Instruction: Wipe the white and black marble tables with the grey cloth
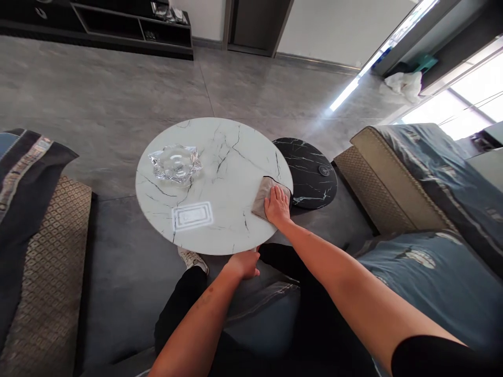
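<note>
A round white marble-patterned table (pixel 228 204) stands in front of me. My right hand (pixel 277 203) lies flat, fingers spread, on a folded grey-brown cloth (pixel 259 201) at the table's right edge. Below the near edge is my left hand (pixel 247 263), its fingers curled near the rim; whether they grip anything is hidden. A clear, star-shaped glass dish (pixel 175 164) sits on the table's left part.
A lower black round table (pixel 306 173) adjoins on the right, bearing a small dark round object (pixel 324 170). Sofas stand left (pixel 55 251) and right (pixel 377 178). A dark cabinet (pixel 113 23) is along the back wall.
</note>
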`<state>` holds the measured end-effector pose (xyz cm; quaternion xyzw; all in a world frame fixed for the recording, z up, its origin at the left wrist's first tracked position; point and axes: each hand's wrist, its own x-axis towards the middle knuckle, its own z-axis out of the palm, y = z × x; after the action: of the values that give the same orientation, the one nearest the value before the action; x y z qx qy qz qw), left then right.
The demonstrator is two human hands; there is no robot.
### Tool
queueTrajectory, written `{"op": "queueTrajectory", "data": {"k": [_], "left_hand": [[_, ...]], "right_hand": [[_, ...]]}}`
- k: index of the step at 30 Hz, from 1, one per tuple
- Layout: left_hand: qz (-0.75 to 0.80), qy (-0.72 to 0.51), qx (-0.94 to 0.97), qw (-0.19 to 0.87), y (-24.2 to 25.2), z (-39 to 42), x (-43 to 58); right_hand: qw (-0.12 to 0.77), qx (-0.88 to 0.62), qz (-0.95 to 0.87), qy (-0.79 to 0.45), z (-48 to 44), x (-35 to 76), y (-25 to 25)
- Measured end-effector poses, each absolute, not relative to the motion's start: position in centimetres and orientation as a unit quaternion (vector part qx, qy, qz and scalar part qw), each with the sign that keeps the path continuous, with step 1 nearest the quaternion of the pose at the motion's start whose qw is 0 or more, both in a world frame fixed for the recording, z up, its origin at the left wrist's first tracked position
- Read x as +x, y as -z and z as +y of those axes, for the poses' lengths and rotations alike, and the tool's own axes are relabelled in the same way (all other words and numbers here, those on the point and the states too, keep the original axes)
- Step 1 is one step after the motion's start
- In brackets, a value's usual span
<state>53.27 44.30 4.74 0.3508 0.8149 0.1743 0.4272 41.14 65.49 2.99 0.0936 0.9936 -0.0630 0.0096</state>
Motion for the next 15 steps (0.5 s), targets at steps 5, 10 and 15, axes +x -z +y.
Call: {"op": "queueTrajectory", "data": {"k": [5, 10, 15], "left_hand": [[0.814, -0.169, 0.355, 0.428, -4.8, 44.8, 53.3], [0.814, -0.167, 0.363, 0.421, -4.5, 45.0, 53.4], [0.815, -0.181, 0.357, 0.419, -3.8, 44.6, 53.6]], "right_hand": [[0.057, -0.052, 0.994, 0.08, 59.1, 43.6, -3.6], [0.061, -0.214, 0.97, 0.099, 51.3, 45.6, -4.0], [0.068, -0.259, 0.956, 0.12, 49.1, 44.9, -4.3]]}}
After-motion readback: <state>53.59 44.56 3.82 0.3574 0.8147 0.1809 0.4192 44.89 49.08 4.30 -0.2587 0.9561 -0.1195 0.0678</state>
